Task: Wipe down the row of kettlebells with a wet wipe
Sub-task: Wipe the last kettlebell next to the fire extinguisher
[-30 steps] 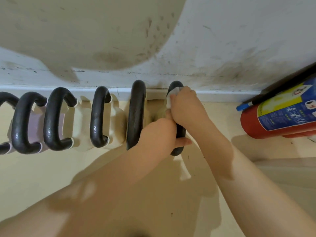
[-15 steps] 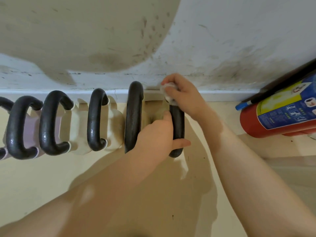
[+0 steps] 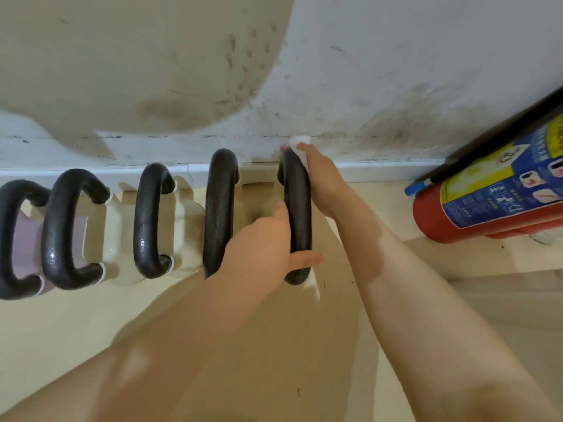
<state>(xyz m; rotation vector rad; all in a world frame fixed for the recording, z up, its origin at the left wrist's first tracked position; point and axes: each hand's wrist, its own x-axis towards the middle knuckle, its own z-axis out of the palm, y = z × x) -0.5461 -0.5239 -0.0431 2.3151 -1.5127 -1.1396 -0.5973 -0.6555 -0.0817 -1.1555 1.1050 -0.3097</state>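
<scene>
A row of kettlebells with black handles stands along the wall's base. The rightmost kettlebell's handle [image 3: 298, 208] is held near its lower end by my left hand [image 3: 262, 248], thumb across the front. My right hand [image 3: 323, 178] presses a white wet wipe [image 3: 300, 147] against the right side and far end of that same handle. The neighbouring handle [image 3: 219, 208] stands just left of my left hand. Further left are a cream-bodied kettlebell [image 3: 150, 220], another cream one [image 3: 65, 229] and a pink-bodied one [image 3: 15, 239]. The rightmost kettlebell's body is mostly hidden by my hands.
A red fire extinguisher [image 3: 487, 193] with a blue and yellow label lies on the floor at the right, against the wall. A scuffed white wall [image 3: 365, 71] and baseboard run behind the row. Beige floor [image 3: 91, 330] spreads in front.
My right hand with the wipe slid from the top of the rightmost handle over its far end, then onto its right side. My left hand kept its grip lower down.
</scene>
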